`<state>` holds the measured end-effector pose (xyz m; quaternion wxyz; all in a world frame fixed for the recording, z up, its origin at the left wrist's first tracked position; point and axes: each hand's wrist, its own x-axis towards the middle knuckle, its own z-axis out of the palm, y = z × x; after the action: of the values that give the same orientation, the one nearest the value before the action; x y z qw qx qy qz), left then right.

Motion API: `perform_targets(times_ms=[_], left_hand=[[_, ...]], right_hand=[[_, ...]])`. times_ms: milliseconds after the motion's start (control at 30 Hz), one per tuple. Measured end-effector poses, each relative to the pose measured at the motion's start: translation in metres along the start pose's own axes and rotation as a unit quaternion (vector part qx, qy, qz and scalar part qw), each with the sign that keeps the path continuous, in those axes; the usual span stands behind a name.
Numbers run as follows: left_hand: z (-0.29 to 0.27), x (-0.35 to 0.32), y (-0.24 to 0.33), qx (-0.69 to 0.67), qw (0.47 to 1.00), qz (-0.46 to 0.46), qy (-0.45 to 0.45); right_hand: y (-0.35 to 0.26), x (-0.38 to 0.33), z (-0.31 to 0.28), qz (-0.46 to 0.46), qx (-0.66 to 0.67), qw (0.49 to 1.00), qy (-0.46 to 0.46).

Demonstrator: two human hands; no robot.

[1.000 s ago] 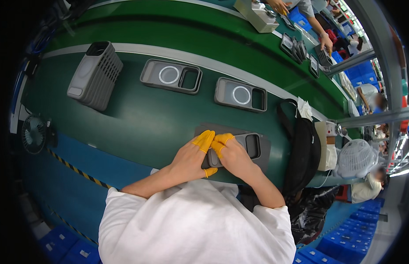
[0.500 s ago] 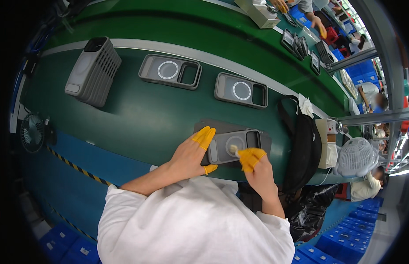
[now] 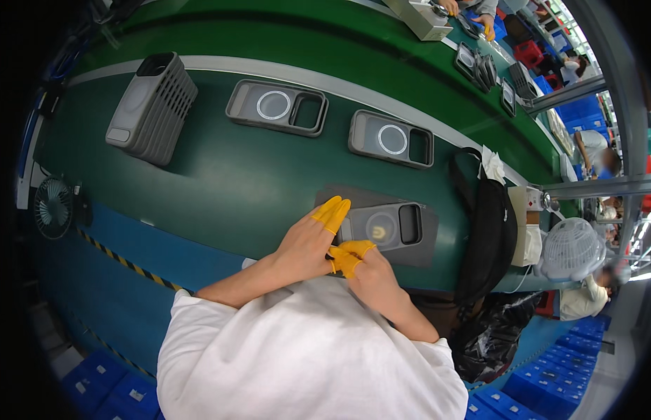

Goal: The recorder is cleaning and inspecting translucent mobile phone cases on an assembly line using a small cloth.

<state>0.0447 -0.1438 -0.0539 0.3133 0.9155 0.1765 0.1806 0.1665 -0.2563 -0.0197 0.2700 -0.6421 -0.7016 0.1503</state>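
Near the desk's (image 3: pixel 220 189) front edge, left hand (image 3: pixel 308 245) pins the case (image 3: pixel 381 225) flat, fingers extended; right hand (image 3: pixel 364 269), curled empty, should press evenly.

Things lying about the green belt
Two grey phone cases with white rings (image 3: pixel 277 107) (image 3: pixel 391 138) lay beside a ribbed grey box (image 3: pixel 151 107); a black bag (image 3: pixel 488 222) and white fan (image 3: pixel 570 248) sat right

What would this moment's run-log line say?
left hand: touching grey ringed phone case | right hand: beside left, near case | case: flat on dark grey mat | surface: green conveyor belt
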Motion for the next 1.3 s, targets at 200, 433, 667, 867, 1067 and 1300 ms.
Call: perform_targets(times_ms=[200, 433, 667, 867, 1067, 1300], left_hand=[[-0.001, 0.004, 0.003, -0.031, 0.999, -0.044, 0.006], [0.005, 0.003, -0.005, -0.035, 0.999, -0.019, 0.036], [0.001, 0.001, -0.001, -0.015, 1.000, -0.023, 0.004], [-0.004, 0.002, 0.000, -0.062, 0.997, -0.050, -0.018], [-0.009, 0.009, 0.002, 0.010, 0.999, -0.039, -0.034], [-0.021, 0.028, 0.014, 0.149, 0.981, 0.039, -0.122]], right_hand=[[0.053, -0.006, -0.013, 0.117, -0.183, 0.966, 0.140], [0.028, 0.026, 0.008, 0.089, -0.130, 0.983, 0.099], [0.006, 0.003, -0.004, 0.010, -0.039, 0.999, -0.033], [0.021, -0.034, -0.032, 0.099, -0.015, 0.995, 0.006], [0.027, -0.049, -0.028, 0.114, 0.053, 0.992, 0.026], [0.031, -0.049, -0.027, 0.054, -0.024, 0.998, -0.005]])
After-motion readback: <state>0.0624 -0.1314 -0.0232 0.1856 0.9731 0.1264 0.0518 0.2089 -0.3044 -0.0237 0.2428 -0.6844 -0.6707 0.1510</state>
